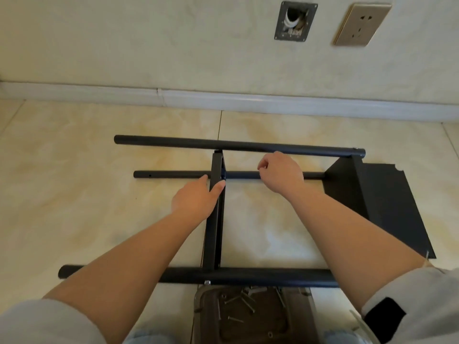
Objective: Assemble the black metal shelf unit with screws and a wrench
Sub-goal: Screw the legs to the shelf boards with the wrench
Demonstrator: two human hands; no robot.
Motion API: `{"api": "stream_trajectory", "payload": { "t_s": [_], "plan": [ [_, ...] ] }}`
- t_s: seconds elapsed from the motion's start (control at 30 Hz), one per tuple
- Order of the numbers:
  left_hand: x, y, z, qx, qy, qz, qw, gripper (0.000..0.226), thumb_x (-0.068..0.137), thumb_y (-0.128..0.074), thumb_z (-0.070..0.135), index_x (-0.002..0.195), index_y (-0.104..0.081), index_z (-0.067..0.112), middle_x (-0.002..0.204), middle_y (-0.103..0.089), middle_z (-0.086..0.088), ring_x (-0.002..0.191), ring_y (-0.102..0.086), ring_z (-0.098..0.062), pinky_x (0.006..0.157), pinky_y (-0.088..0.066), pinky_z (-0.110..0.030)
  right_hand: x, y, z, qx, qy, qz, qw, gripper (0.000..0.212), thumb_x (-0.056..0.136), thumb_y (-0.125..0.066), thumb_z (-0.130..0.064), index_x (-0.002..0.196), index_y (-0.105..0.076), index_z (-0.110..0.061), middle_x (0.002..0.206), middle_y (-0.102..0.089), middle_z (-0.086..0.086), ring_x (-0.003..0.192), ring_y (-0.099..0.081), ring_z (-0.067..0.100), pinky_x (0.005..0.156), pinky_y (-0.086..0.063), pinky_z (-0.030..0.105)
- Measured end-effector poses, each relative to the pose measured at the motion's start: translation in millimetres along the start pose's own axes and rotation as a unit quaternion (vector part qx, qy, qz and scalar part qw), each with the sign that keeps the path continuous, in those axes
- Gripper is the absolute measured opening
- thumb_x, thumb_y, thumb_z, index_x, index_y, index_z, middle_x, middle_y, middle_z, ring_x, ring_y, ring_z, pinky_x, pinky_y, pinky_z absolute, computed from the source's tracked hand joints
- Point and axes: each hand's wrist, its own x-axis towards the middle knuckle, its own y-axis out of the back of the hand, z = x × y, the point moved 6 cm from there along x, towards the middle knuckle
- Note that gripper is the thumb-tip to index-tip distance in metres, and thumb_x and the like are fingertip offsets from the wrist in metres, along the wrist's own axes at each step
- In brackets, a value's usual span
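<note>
The black metal shelf unit lies on its side on the tiled floor. Its far tube and near tube run left to right, with a lower tube between them. An edge-on shelf panel spans the tubes in the middle. My left hand grips that panel near its far end. My right hand hovers just right of it, fingers pinched on something small and pale, apparently a screw. A second shelf panel stands at the right end, beside another black panel.
A metal tray near my knees holds several loose screws and a wrench. The wall and white baseboard run behind the frame, with a socket and an open wall box above.
</note>
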Motion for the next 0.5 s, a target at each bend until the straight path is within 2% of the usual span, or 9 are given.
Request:
{"api": "stream_trajectory", "payload": {
  "t_s": [0.07,0.13,0.2,0.3,0.37,0.5],
  "plan": [
    [15.7,6.6,10.1,0.047,-0.004,0.012,0.999,0.058,0.093,-0.029,0.062,0.121,-0.056,0.019,0.101,-0.064,-0.001,0.094,-0.061,-0.022,0.077,-0.049,-0.034,12.6,10.2,-4.0,-0.053,0.017,0.044,0.997,0.023,0.093,-0.048,-0.016,0.113,-0.060,-0.019,0.120,-0.049,0.003,0.109,-0.048,0.022,0.079,-0.043,0.031],
    [27.1,14.2,15.7,0.084,-0.005,0.029,0.996,0.049,0.094,-0.034,0.058,0.101,-0.061,0.017,0.080,-0.059,0.001,0.077,-0.060,-0.018,0.066,-0.048,-0.030,23.0,17.1,-6.9,-0.107,0.042,0.080,0.990,0.029,0.092,-0.049,-0.015,0.121,-0.053,-0.018,0.122,-0.046,0.005,0.111,-0.043,0.023,0.087,-0.042,0.033],
    [34.7,21.1,18.9,0.124,-0.006,0.053,0.991,0.043,0.095,-0.038,0.055,0.097,-0.062,0.019,0.075,-0.058,0.002,0.073,-0.059,-0.017,0.062,-0.045,-0.028,34.0,15.3,-6.6,-0.138,0.055,0.085,0.985,0.041,0.090,-0.049,-0.014,0.130,-0.045,-0.018,0.128,-0.044,0.005,0.114,-0.041,0.025,0.092,-0.039,0.035],
    [39.2,25.2,21.3,0.152,-0.002,0.068,0.986,0.042,0.092,-0.042,0.057,0.089,-0.061,0.020,0.071,-0.056,0.003,0.069,-0.057,-0.016,0.058,-0.043,-0.026,47.1,1.6,-2.5,-0.144,0.054,0.035,0.987,0.052,0.090,-0.047,-0.014,0.141,-0.034,-0.020,0.135,-0.043,0.004,0.122,-0.039,0.026,0.099,-0.034,0.037],
    [40.6,25.7,22.6,0.137,0.005,0.064,0.989,0.041,0.092,-0.045,0.056,0.086,-0.061,0.019,0.069,-0.056,0.002,0.068,-0.057,-0.016,0.057,-0.043,-0.026,53.1,-6.8,1.1,-0.142,0.050,0.015,0.988,0.049,0.094,-0.045,-0.019,0.141,-0.034,-0.021,0.133,-0.047,0.004,0.121,-0.041,0.026,0.102,-0.031,0.039],
    [42.5,25.6,24.8,0.105,0.016,0.062,0.992,0.038,0.092,-0.048,0.052,0.085,-0.062,0.017,0.068,-0.055,0.002,0.068,-0.058,-0.016,0.059,-0.045,-0.026,62.4,-8.4,3.8,-0.125,0.042,0.022,0.991,0.034,0.098,-0.042,-0.036,0.131,-0.045,-0.027,0.121,-0.053,0.003,0.113,-0.044,0.026,0.098,-0.032,0.038]
  ]
}}
